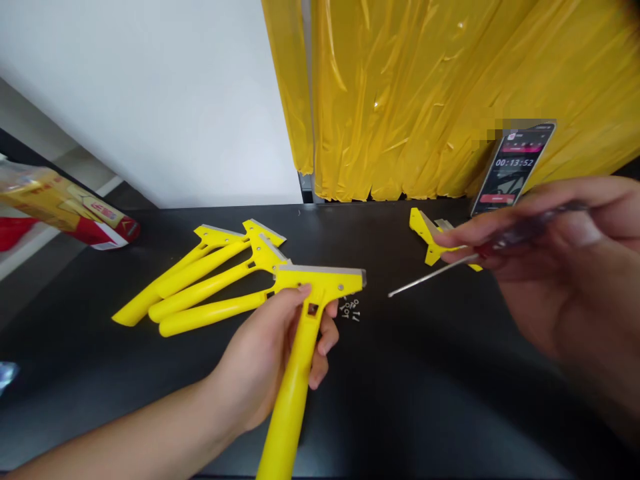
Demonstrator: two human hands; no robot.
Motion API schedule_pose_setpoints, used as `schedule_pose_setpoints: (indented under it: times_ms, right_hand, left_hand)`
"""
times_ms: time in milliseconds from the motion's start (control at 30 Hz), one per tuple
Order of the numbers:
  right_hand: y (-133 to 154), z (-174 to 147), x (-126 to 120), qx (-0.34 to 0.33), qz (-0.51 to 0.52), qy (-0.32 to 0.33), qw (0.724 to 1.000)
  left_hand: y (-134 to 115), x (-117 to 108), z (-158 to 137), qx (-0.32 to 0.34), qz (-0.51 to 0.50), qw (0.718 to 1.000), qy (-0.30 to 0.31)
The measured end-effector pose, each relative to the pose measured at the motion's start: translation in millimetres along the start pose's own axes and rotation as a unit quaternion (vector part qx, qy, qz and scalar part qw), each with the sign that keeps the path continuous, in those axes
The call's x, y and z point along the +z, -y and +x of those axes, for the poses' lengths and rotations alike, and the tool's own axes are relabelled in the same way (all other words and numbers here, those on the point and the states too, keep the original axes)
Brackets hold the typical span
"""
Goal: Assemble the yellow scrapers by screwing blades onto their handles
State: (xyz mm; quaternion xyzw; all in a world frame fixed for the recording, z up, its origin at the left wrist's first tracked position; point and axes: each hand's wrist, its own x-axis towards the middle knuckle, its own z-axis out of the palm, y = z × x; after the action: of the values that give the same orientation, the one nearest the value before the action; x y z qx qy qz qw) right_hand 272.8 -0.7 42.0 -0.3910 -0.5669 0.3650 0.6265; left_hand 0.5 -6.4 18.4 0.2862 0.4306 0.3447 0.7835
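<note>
My left hand [280, 347] is closed round the neck of a yellow scraper [293, 380], its thumb pressed on the head below the grey blade strip. The scraper's handle points down toward me. At the right, my right hand [560, 267] grips a screwdriver [435, 275] by its dark see-through handle. The thin metal shaft points left, and its tip is apart from the scraper head. Several small screws [356, 313] lie on the black table just behind my left fingers. Several more yellow scrapers [205, 292] lie side by side to the left.
Yellow scraper head parts [425, 233] lie at the back right, partly hidden by my right hand. A phone [515, 167] showing a timer leans behind them. A red and yellow package [75, 207] lies at the left. Yellow plastic sheeting [390, 100] and a white panel [175, 100] border the black table [400, 400].
</note>
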Motion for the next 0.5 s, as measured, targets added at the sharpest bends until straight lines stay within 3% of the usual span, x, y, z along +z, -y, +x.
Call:
schedule_pose_setpoints:
  times_ms: [67,167,200,267,333,500]
  right_hand:
    - [-7,7,5,0.067,0.05,0.032,0.996]
    - [-21,4,10,0.177,-0.116,0.159,0.964]
    - [-26,0,12,0.169,-0.206,0.208,0.941]
    - [-36,-9,16,0.088,-0.336,0.302,0.888]
    - [-45,-16,20,0.001,-0.374,0.357,0.856]
    - [-57,-19,24,-0.057,-0.38,0.394,0.835]
  left_hand:
    - [-6,2,-1,0.029,-0.016,0.999,-0.011]
    - [-9,3,-1,0.058,-0.009,0.998,-0.017]
    - [-9,3,-1,0.058,-0.004,0.998,-0.014]
    - [-7,4,-2,0.053,0.003,0.999,-0.012]
    - [-5,4,-3,0.047,0.002,0.999,-0.014]
    - [-4,8,-5,0.046,-0.004,0.999,-0.005]
